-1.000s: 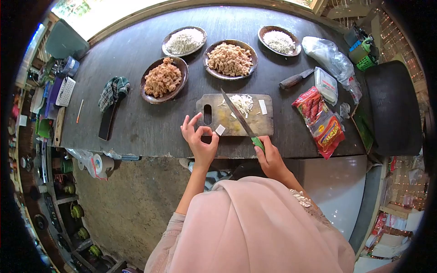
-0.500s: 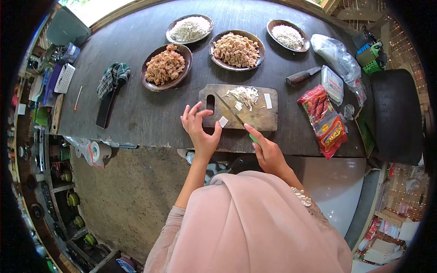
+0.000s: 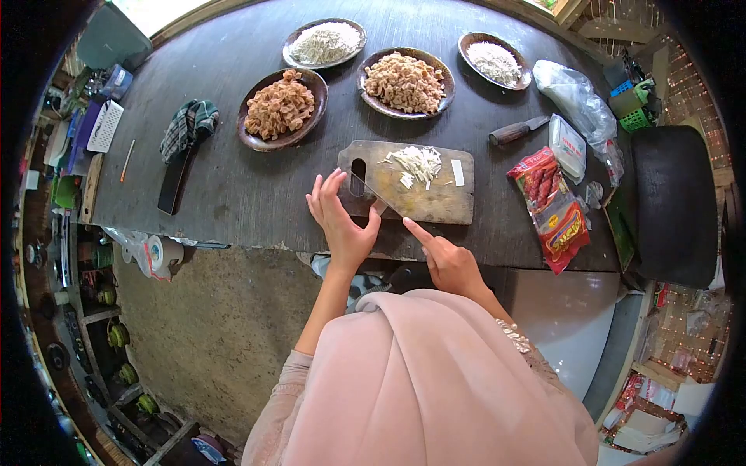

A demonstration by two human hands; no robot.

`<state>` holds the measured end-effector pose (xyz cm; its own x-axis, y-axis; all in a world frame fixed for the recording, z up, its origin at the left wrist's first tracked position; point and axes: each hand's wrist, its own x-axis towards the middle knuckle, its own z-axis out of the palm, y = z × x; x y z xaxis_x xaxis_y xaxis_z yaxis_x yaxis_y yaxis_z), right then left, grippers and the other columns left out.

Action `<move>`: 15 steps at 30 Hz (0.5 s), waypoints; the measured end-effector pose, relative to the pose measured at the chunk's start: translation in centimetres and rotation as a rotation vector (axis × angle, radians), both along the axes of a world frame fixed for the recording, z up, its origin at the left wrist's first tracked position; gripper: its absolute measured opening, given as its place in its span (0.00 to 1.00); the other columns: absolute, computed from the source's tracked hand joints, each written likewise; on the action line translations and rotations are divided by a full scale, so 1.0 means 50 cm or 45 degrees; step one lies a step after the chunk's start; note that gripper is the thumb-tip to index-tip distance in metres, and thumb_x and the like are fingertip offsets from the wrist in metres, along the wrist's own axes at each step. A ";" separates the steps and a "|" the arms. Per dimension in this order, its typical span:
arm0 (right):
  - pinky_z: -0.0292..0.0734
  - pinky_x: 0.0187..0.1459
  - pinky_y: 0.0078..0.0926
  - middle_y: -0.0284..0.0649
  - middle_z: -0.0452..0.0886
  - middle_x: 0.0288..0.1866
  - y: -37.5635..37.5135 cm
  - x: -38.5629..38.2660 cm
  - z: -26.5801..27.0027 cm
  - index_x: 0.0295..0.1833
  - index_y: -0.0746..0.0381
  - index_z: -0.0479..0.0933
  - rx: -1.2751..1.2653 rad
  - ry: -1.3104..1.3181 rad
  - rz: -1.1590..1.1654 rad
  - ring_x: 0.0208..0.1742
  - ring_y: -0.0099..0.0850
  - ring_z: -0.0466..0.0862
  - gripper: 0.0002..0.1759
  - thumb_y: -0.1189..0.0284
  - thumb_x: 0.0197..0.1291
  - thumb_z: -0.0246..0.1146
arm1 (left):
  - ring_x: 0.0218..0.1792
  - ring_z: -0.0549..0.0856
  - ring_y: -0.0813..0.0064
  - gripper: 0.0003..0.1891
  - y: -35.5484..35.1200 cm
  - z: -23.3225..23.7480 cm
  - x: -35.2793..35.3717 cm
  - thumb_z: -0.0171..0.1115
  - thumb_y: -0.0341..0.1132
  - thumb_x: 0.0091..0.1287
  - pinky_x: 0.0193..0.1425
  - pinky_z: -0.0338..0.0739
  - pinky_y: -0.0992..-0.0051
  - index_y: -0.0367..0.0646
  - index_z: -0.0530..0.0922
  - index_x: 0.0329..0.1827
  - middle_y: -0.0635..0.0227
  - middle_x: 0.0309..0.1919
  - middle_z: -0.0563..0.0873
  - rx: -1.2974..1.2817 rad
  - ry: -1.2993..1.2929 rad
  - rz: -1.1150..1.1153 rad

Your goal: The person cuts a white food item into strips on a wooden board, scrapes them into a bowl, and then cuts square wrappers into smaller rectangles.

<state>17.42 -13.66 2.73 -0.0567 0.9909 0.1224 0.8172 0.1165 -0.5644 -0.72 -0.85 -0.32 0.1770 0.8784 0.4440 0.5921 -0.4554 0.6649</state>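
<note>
My right hand [image 3: 451, 262] grips a knife [image 3: 381, 199], its index finger stretched along the back. The thin blade slants across the left part of a wooden cutting board [image 3: 458, 203]. Just beside the blade lies a small white piece [image 3: 379, 206], partly hidden. The thumb of my left hand [image 3: 347, 229] touches this piece, while the other fingers are spread and curved near the board's handle hole. A heap of thin white strips [image 3: 420, 165] sits on the board, with a flat white slice [image 3: 458, 172] to its right. What the white food is cannot be made out.
Behind the board stand a bowl of brown pieces [image 3: 280, 113], a bowl of tan chunks [image 3: 404, 82] and two bowls of white shreds [image 3: 325, 43]. On the right lie another knife [image 3: 517, 132], a red food packet [image 3: 548, 210] and plastic bags [image 3: 579, 101]. A dark phone-like object [image 3: 176, 185] lies left.
The knife has swung down to the left, its blade now lower and against the small white piece. My left fingers have straightened a little and shifted left.
</note>
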 end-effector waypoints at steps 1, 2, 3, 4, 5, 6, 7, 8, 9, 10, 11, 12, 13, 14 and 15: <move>0.80 0.27 0.45 0.43 0.74 0.26 0.000 0.000 0.001 0.84 0.39 0.58 -0.005 -0.026 0.000 0.22 0.44 0.80 0.40 0.76 0.70 0.57 | 0.79 0.59 0.46 0.41 0.000 0.002 0.000 0.72 0.33 0.55 0.82 0.41 0.43 0.45 0.63 0.73 0.60 0.71 0.71 0.007 0.003 -0.001; 0.80 0.27 0.45 0.42 0.74 0.25 0.000 0.000 0.003 0.84 0.39 0.58 -0.009 -0.052 0.000 0.22 0.44 0.80 0.39 0.76 0.70 0.57 | 0.79 0.59 0.46 0.41 0.000 0.005 0.000 0.72 0.33 0.55 0.82 0.41 0.43 0.45 0.63 0.73 0.60 0.71 0.71 0.005 0.004 0.000; 0.80 0.27 0.45 0.42 0.74 0.25 0.000 0.000 0.004 0.84 0.39 0.58 -0.011 -0.052 0.001 0.22 0.44 0.80 0.39 0.76 0.70 0.57 | 0.79 0.58 0.46 0.42 0.000 0.008 0.001 0.73 0.33 0.54 0.82 0.41 0.43 0.45 0.63 0.74 0.60 0.72 0.71 -0.008 0.003 0.002; 0.80 0.27 0.45 0.42 0.74 0.26 0.001 0.000 0.005 0.84 0.39 0.58 0.010 -0.032 0.000 0.22 0.44 0.80 0.40 0.76 0.70 0.57 | 0.79 0.58 0.47 0.42 0.000 0.008 0.002 0.73 0.33 0.54 0.82 0.41 0.43 0.45 0.63 0.74 0.61 0.72 0.70 -0.020 0.002 0.003; 0.80 0.27 0.45 0.42 0.74 0.26 0.001 0.000 0.005 0.84 0.39 0.58 0.030 -0.013 -0.001 0.22 0.44 0.80 0.40 0.76 0.69 0.57 | 0.79 0.58 0.47 0.42 0.001 0.007 0.001 0.73 0.33 0.54 0.82 0.41 0.43 0.45 0.63 0.74 0.61 0.72 0.70 -0.023 0.000 0.003; 0.80 0.27 0.45 0.42 0.74 0.26 0.000 0.002 0.004 0.84 0.39 0.58 0.027 -0.014 0.000 0.22 0.44 0.80 0.40 0.76 0.69 0.57 | 0.79 0.58 0.46 0.43 0.002 0.005 -0.001 0.73 0.33 0.54 0.82 0.41 0.43 0.45 0.62 0.75 0.61 0.73 0.69 -0.031 -0.003 -0.003; 0.80 0.27 0.45 0.42 0.74 0.26 0.000 0.004 0.002 0.84 0.39 0.58 0.040 0.003 0.006 0.21 0.44 0.80 0.41 0.77 0.69 0.57 | 0.79 0.57 0.46 0.44 0.003 0.004 -0.002 0.73 0.33 0.53 0.82 0.41 0.43 0.45 0.62 0.75 0.61 0.73 0.68 -0.038 -0.007 -0.009; 0.80 0.27 0.45 0.42 0.74 0.26 0.000 0.005 0.000 0.84 0.39 0.58 0.054 0.021 0.012 0.21 0.44 0.80 0.41 0.77 0.68 0.58 | 0.79 0.57 0.46 0.44 0.003 0.004 -0.002 0.73 0.33 0.53 0.82 0.41 0.43 0.45 0.62 0.75 0.61 0.73 0.68 -0.041 -0.007 -0.006; 0.80 0.27 0.45 0.42 0.74 0.26 0.000 0.005 0.000 0.84 0.39 0.58 0.050 0.021 0.013 0.21 0.44 0.80 0.41 0.77 0.68 0.58 | 0.79 0.57 0.46 0.45 0.003 0.005 -0.001 0.73 0.33 0.53 0.82 0.41 0.43 0.44 0.61 0.76 0.61 0.74 0.67 -0.043 -0.021 -0.006; 0.80 0.26 0.45 0.41 0.74 0.26 -0.001 0.005 0.000 0.84 0.39 0.58 0.015 -0.018 0.016 0.21 0.43 0.80 0.42 0.77 0.67 0.58 | 0.79 0.57 0.46 0.45 0.003 0.006 0.000 0.74 0.33 0.53 0.82 0.41 0.43 0.44 0.61 0.76 0.62 0.74 0.67 -0.045 -0.034 -0.007; 0.80 0.26 0.44 0.41 0.73 0.26 -0.001 0.005 0.000 0.84 0.38 0.58 -0.020 -0.058 0.019 0.21 0.43 0.80 0.43 0.78 0.66 0.58 | 0.79 0.57 0.46 0.45 0.002 0.006 0.000 0.74 0.33 0.53 0.82 0.41 0.43 0.44 0.61 0.76 0.62 0.74 0.67 -0.048 -0.035 -0.008; 0.80 0.26 0.44 0.41 0.73 0.26 -0.002 0.004 -0.001 0.84 0.38 0.58 -0.023 -0.058 0.017 0.21 0.43 0.80 0.43 0.78 0.66 0.58 | 0.79 0.56 0.46 0.46 0.002 0.005 0.000 0.74 0.33 0.53 0.82 0.41 0.44 0.44 0.60 0.76 0.61 0.75 0.66 -0.050 -0.030 -0.009; 0.80 0.25 0.44 0.41 0.73 0.25 -0.002 0.003 -0.004 0.84 0.38 0.58 -0.009 -0.069 0.010 0.20 0.42 0.80 0.44 0.78 0.65 0.58 | 0.80 0.56 0.46 0.46 0.002 0.005 -0.001 0.74 0.33 0.53 0.82 0.41 0.44 0.44 0.60 0.77 0.61 0.75 0.66 -0.051 -0.026 -0.010; 0.79 0.24 0.43 0.41 0.73 0.25 -0.001 0.001 -0.004 0.84 0.37 0.58 0.005 -0.082 0.002 0.20 0.41 0.80 0.45 0.79 0.64 0.58 | 0.80 0.56 0.46 0.46 0.002 0.005 -0.001 0.74 0.33 0.53 0.82 0.41 0.44 0.44 0.60 0.77 0.61 0.75 0.66 -0.053 -0.027 -0.010; 0.79 0.24 0.43 0.41 0.73 0.25 0.000 -0.002 -0.003 0.84 0.37 0.58 0.003 -0.082 0.002 0.20 0.41 0.80 0.45 0.79 0.64 0.58 | 0.80 0.55 0.47 0.47 0.002 0.005 -0.001 0.74 0.33 0.53 0.83 0.42 0.45 0.44 0.59 0.77 0.61 0.75 0.66 -0.046 -0.026 -0.007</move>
